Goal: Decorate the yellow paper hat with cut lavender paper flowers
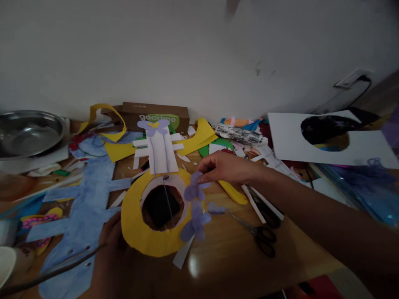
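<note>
A yellow paper guitar shape stands in the middle, its ring-shaped body [134,224] open at the centre with a thread across the hole. Its white neck [160,151] has white side strips and a purple butterfly [153,127] at the top. My left hand [110,249] grips the ring's lower left edge, fingers partly hidden in shadow. Purple paper butterflies [195,220] line the ring's right edge. My right hand [220,167] pinches the upper purple butterfly [195,187] between thumb and finger. One loose purple piece [216,208] lies on the table beside them.
Scissors [263,238] lie open-handled at right on the wooden table [230,265]. A blue painted cutout [82,211] and a metal bowl [31,133] are at left. Behind are a brown box [131,109] and yellow scraps; a white board [286,143] leans right.
</note>
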Motion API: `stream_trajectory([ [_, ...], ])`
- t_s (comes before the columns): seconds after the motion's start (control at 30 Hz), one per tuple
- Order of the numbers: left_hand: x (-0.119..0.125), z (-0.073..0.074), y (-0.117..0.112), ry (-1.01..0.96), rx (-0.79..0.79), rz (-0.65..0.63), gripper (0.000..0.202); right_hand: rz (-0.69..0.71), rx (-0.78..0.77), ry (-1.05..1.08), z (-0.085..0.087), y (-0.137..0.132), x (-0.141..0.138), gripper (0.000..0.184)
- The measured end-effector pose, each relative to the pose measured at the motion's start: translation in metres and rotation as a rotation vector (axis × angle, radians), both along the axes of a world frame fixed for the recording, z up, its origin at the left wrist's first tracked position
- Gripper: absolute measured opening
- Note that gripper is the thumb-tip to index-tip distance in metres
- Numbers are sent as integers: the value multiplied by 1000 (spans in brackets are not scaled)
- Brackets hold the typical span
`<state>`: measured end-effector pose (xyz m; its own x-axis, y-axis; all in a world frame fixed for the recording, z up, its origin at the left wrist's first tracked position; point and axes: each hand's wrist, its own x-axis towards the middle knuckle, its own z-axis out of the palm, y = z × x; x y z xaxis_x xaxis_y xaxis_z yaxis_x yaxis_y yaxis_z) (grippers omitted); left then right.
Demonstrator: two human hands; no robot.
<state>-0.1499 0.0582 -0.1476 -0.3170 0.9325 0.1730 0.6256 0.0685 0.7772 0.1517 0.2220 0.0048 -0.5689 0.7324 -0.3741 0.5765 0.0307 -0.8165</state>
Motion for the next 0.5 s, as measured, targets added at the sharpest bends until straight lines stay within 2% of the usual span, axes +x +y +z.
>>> stream_trajectory([
  [0.13, -1, -2, -3, 88, 54, -35, 39, 177, 89, -109, 7, 18, -3, 17],
  [0.33, -8, -11, -4, 103, 62, -35, 40, 249, 208, -156, 9, 25, -13, 16],
  [0.5, -6, -8, -5, 76, 34, -24, 39, 254, 218, -210, 13, 20, -22, 14],
])
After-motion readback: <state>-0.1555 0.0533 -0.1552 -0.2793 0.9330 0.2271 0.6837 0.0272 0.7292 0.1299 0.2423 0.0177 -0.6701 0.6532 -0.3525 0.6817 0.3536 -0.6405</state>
